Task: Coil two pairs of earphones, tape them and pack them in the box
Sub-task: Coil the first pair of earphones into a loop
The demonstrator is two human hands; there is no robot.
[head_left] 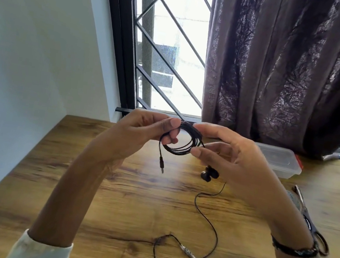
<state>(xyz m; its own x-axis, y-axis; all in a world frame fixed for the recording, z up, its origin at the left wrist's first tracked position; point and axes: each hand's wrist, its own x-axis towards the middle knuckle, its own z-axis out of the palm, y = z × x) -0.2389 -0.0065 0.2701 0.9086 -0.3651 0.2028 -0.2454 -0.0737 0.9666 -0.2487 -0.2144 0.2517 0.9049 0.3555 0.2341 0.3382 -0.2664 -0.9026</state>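
Together, both hands (141, 133) pinch a round, black coiled earphone cable (181, 141).

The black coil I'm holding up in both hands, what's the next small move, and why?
Probably keep the left hand pinching the coil and send the right hand to the table's right edge, where the tape seems to lie by the scissors. The cord looks fully wound; only its plug hangs free.

Coiled earphones (181, 141) held above wooden table (110, 186), left hand (141, 133) left of coil, right hand (227, 158) right. Lidded box (278, 161) right of coil; scissors (311, 220) before box. Second earphones (204, 224) on table below coil.
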